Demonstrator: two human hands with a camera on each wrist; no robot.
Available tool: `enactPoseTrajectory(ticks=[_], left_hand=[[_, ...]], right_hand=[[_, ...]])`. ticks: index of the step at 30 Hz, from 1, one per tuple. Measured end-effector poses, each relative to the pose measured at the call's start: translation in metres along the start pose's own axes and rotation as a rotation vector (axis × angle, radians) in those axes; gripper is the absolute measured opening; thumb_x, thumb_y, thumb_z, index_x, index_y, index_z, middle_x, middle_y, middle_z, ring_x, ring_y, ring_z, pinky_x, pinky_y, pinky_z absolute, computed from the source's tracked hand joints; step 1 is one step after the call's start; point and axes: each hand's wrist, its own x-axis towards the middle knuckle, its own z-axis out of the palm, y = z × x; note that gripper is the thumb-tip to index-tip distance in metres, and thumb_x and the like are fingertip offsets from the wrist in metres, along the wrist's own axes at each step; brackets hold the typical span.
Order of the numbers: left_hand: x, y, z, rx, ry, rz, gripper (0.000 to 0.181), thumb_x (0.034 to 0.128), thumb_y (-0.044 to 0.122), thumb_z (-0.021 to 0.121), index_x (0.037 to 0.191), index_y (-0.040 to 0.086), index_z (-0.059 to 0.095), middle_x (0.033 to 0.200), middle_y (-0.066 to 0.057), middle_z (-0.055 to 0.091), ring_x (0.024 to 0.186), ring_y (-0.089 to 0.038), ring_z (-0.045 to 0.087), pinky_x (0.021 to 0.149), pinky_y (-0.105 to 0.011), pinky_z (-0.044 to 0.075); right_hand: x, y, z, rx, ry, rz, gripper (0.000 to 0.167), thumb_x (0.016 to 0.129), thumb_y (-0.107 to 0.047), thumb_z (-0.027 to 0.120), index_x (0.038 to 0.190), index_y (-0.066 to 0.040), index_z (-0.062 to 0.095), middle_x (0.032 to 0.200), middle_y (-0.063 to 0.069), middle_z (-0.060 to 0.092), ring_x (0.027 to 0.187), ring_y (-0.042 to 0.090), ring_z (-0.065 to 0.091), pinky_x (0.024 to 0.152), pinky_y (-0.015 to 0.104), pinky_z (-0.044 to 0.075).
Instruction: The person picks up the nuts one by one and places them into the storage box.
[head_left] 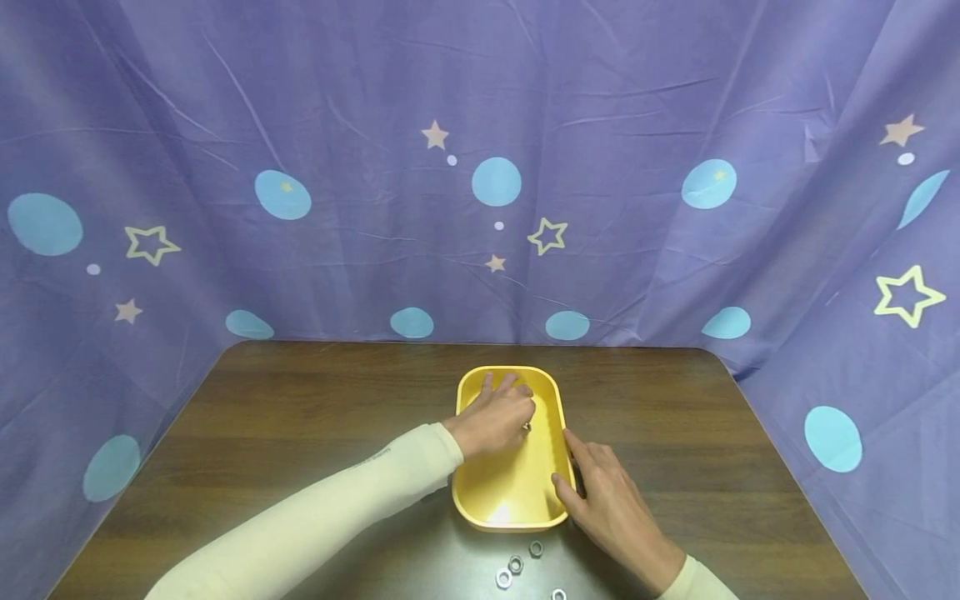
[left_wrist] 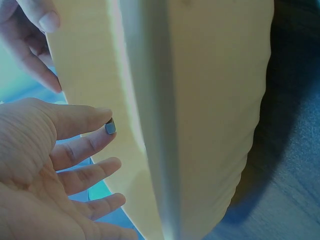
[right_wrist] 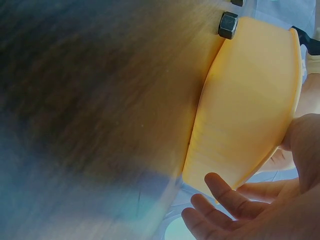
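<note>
A yellow tray (head_left: pixel 513 496) sits on the table, its long side running front to back. Inside its walls my left hand (head_left: pixel 498 417) pinches a small metal nut (left_wrist: pixel 110 127) between thumb and index finger, the other fingers spread apart. My right hand (head_left: pixel 618 508) holds the tray's right rim, thumb over the inner side and fingers outside. In the right wrist view, the fingers of the right hand (right_wrist: pixel 270 205) lie loosely beside the tray's outer wall (right_wrist: pixel 245 100).
Several loose nuts lie on the wooden table (head_left: pixel 315 417) in front of the tray, among them a bright nut (head_left: pixel 503 577), a darker nut (head_left: pixel 516 564) and one near the tray (head_left: pixel 536 548). A purple patterned curtain (head_left: pixel 360 208) hangs behind the table and at both sides.
</note>
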Motion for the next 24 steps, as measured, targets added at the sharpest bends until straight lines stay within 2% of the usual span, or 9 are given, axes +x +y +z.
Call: enactPoseTrajectory(ticks=[7, 14, 24], left_hand=[[0.0026, -0.0013, 0.0023, 0.006, 0.002, 0.003, 0.010, 0.0951, 0.009, 0.079, 0.087, 0.014, 0.078, 0.143, -0.010, 0.071, 0.145, -0.042, 0.052, 0.116, -0.081, 0.037], [0.0034, -0.0019, 0.0033, 0.008, -0.010, 0.011, 0.009, 0.0953, 0.009, 0.079, 0.088, 0.014, 0.079, 0.135, -0.008, 0.074, 0.143, -0.042, 0.052, 0.116, -0.081, 0.037], [0.0080, -0.0021, 0.0075, -0.005, -0.029, 0.000, 0.010, 0.0956, 0.008, 0.078, 0.088, 0.014, 0.078, 0.144, -0.010, 0.071, 0.147, -0.042, 0.050, 0.118, -0.079, 0.036]], right_hand=[[-0.0002, -0.0013, -0.0007, -0.001, -0.020, 0.022, 0.067, 0.092, -0.018, 0.087, 0.150, 0.002, 0.062, 0.124, 0.015, 0.074, 0.118, 0.032, 0.068, 0.095, 0.053, 0.061], [-0.0004, -0.0008, -0.0007, -0.008, -0.005, 0.002, 0.066, 0.091, -0.018, 0.087, 0.150, 0.002, 0.063, 0.123, 0.015, 0.075, 0.116, 0.031, 0.068, 0.094, 0.051, 0.061], [-0.0009, -0.0003, -0.0002, -0.002, 0.008, -0.005, 0.067, 0.091, -0.017, 0.087, 0.150, 0.002, 0.063, 0.122, 0.015, 0.075, 0.116, 0.031, 0.068, 0.094, 0.051, 0.061]])
